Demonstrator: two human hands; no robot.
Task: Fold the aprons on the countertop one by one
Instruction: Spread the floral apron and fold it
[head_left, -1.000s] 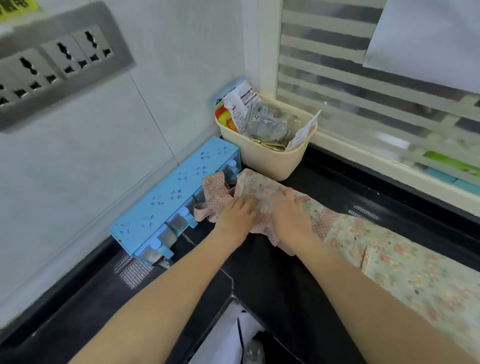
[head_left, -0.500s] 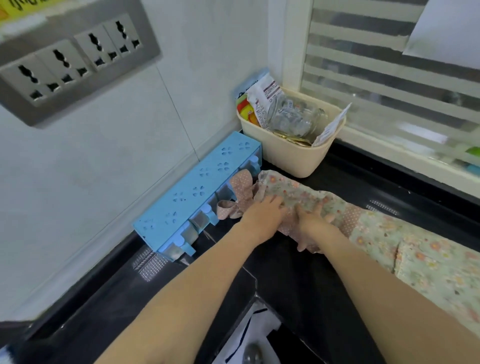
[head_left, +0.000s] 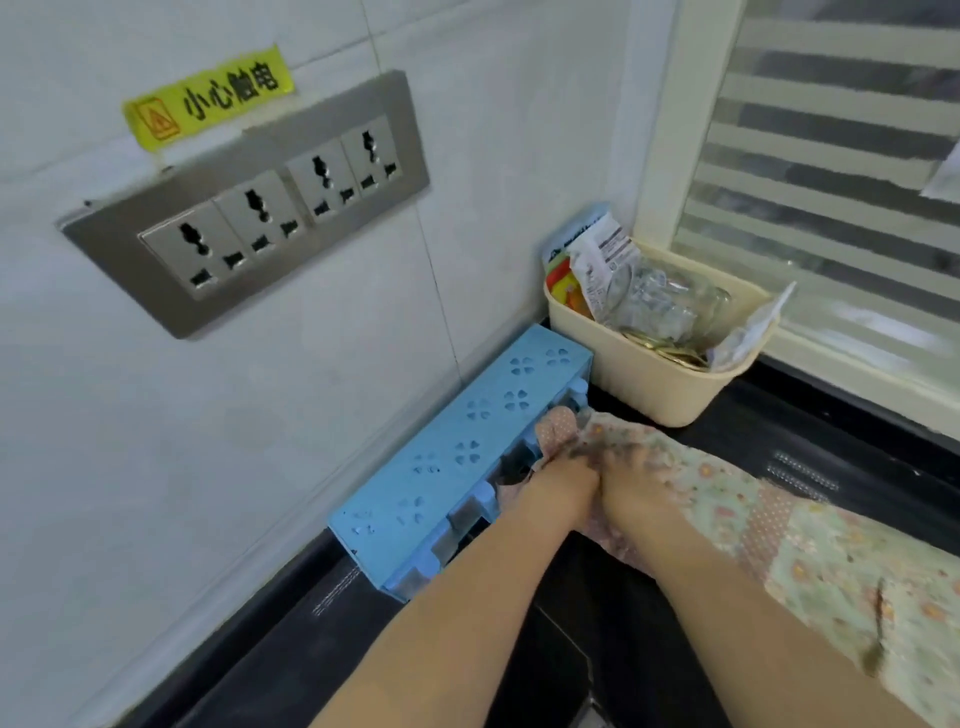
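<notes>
Head view. Black countertop (head_left: 857, 467) in a corner; white tiled wall (head_left: 156, 441) left, window with striped blind (head_left: 831, 156) at back right.

Apron (head_left: 779, 535): floral print, dotted pink trim, lying on countertop from the corner out toward lower right edge of frame. Far end bunched just beside blue rack (head_left: 457, 457), near cream basket (head_left: 654, 384).

Left hand (head_left: 563, 480) and right hand (head_left: 631, 480) side by side, touching each other, both on the bunched far end of apron. Fingers motion-blurred and partly buried in cloth. Left: fingers appear curled into fabric at the pink trim. Right: fingers down on floral cloth; gripping or only pressing, cannot tell. Forearms bare, reaching in from bottom of frame.

Blue rack standing against wall, flower cut-outs on top, row of small compartments along its front; left hand just beside those compartments.

Cream basket in corner behind apron, apart from it by a narrow strip of countertop. Holds clear glassware, packets, a paper slip over the right rim.

On wall: metal socket panel (head_left: 249, 208) with four outlets; yellow warning sticker (head_left: 208, 96) above it, tilted.
</notes>
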